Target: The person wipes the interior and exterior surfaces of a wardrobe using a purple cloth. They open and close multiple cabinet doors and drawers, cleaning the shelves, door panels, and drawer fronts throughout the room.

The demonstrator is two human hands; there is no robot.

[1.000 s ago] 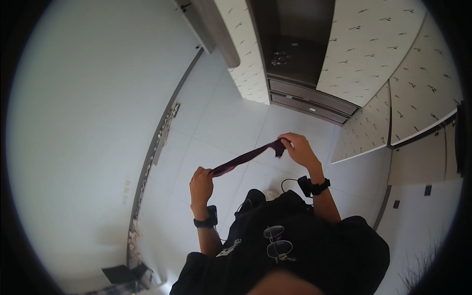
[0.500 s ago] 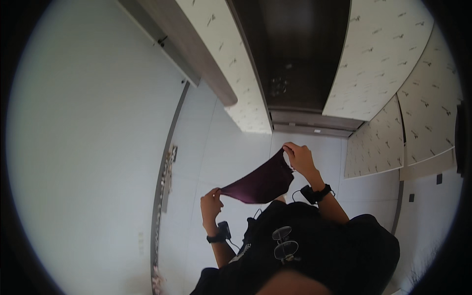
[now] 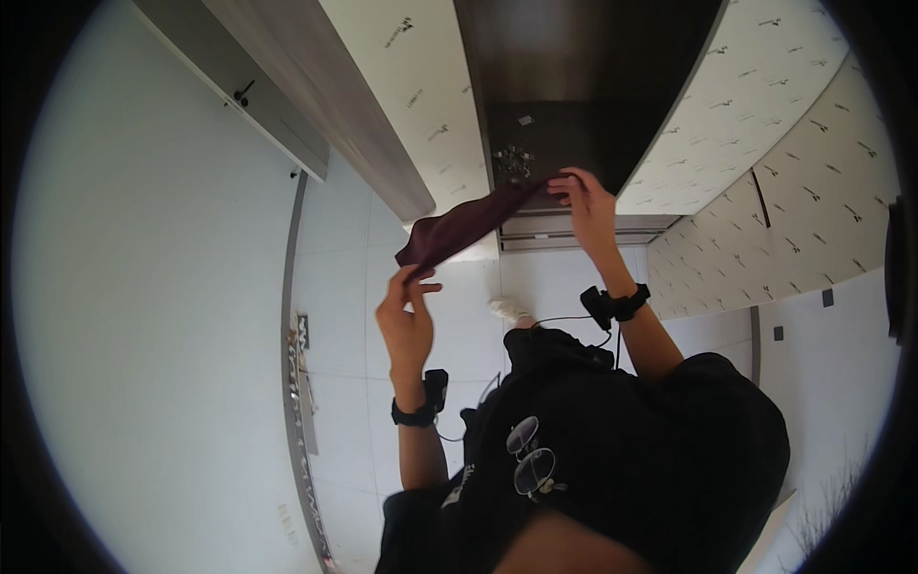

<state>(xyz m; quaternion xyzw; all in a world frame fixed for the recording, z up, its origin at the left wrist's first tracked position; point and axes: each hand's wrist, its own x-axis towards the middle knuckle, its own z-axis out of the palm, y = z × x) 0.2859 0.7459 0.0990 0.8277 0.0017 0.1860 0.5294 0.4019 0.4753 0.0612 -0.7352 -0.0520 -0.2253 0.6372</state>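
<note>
A dark maroon piece of cloth [image 3: 469, 228] stretches between my two hands, out in front of my body. My left hand [image 3: 406, 320] pinches its near left end between thumb and fingers. At the other end, higher and to the right, my right hand [image 3: 588, 206] grips a corner. The cloth looks folded or bunched lengthwise, so what kind of garment or fabric it is cannot be made out. Its right half passes in front of the dark cabinet opening. Each wrist wears a black strap with a small box and a cable.
Ahead stands a cabinet with a dark open interior [image 3: 593, 72]; small clear items [image 3: 514, 163] lie inside. Pale patterned panels [image 3: 727, 96] flank it. A door with a black handle [image 3: 244, 93] is at the far left. Glasses [image 3: 529, 457] hang on my black shirt. Pale floor tiles [image 3: 349, 316] lie below.
Both hands have risen away from my body, carrying the cloth up toward the cabinet. The cloth has swung from hanging down to lifted above the left hand. My view has shifted slightly.
</note>
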